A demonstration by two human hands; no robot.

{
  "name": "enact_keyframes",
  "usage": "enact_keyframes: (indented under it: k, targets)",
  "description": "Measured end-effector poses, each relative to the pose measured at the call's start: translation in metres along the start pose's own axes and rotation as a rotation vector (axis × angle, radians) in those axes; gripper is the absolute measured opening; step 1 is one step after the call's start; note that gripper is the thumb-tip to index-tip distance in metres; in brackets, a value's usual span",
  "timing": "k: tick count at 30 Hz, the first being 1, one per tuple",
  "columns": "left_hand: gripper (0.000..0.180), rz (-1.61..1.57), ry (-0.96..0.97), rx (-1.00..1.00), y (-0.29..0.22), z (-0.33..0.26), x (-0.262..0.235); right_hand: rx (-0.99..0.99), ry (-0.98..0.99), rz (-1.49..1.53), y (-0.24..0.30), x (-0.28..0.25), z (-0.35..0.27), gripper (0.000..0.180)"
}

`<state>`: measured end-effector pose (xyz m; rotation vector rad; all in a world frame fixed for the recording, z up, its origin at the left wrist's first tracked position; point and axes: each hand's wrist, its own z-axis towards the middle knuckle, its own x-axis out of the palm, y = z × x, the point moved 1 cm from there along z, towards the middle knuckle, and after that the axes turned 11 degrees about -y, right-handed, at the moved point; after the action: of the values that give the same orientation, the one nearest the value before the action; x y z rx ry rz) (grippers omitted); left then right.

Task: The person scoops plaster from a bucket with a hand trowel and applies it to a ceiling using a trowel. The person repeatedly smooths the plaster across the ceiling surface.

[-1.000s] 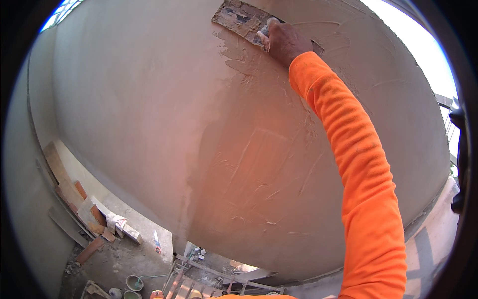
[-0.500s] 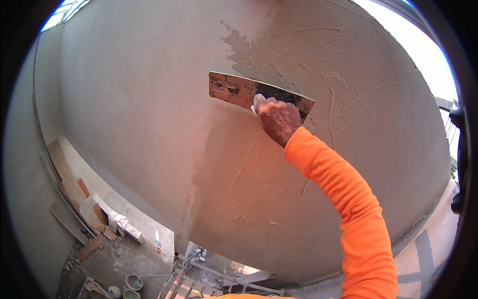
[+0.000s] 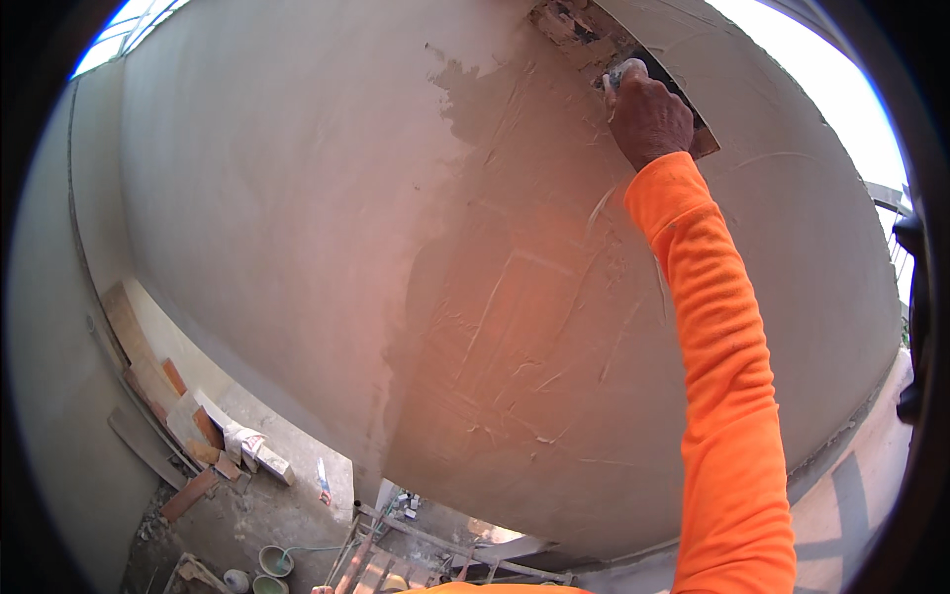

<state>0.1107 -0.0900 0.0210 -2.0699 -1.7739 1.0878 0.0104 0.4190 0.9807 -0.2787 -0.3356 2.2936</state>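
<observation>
My right hand [image 3: 651,117], at the end of an orange sleeve, is closed round the handle of a wide plastering trowel [image 3: 579,35]. The trowel is high on a grey wall [image 3: 267,228], tilted so that its right end hangs lower. Its back is smeared with dried plaster. Damp, darker plaster [image 3: 495,346] covers the wall below and around the blade, with thin ridges and streaks in it. Whether the whole blade edge touches the wall is hidden. I cannot make out my left hand.
Far below at the left, boards and offcuts [image 3: 203,426] lean along the wall foot, with a hand saw [image 3: 324,480] on the floor nearby. Buckets [image 3: 276,561] stand near the bottom edge. Scaffold-like slats and poles [image 3: 396,554] lie under me. A ledge [image 3: 841,505] runs at the lower right.
My right hand and the trowel have moved up and to the right across the wall. The blade has turned to a steeper slant, and the plaster below it looks smoother.
</observation>
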Motion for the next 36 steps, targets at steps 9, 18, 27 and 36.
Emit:
enact_keyframes:
  k: [9,18,27,36]
  targets:
    - [0.013,0.172,0.042,0.232,-0.034,0.026,0.012,-0.298,0.178,0.13,0.052,0.006,-0.092,0.017]
    - [0.029,0.204,0.017,0.594,-0.158,-0.02,0.057,-0.087,0.016,0.004,0.024,-0.002,-0.014,0.028]
    - [0.082,-0.104,-0.311,1.875,-0.661,-0.271,0.056,-0.027,0.003,0.189,-0.049,-0.095,-0.183,0.029]
    - [0.096,-0.432,-0.446,2.085,-0.916,-0.511,0.035,0.425,0.26,0.182,-0.086,-0.148,-0.342,0.025]
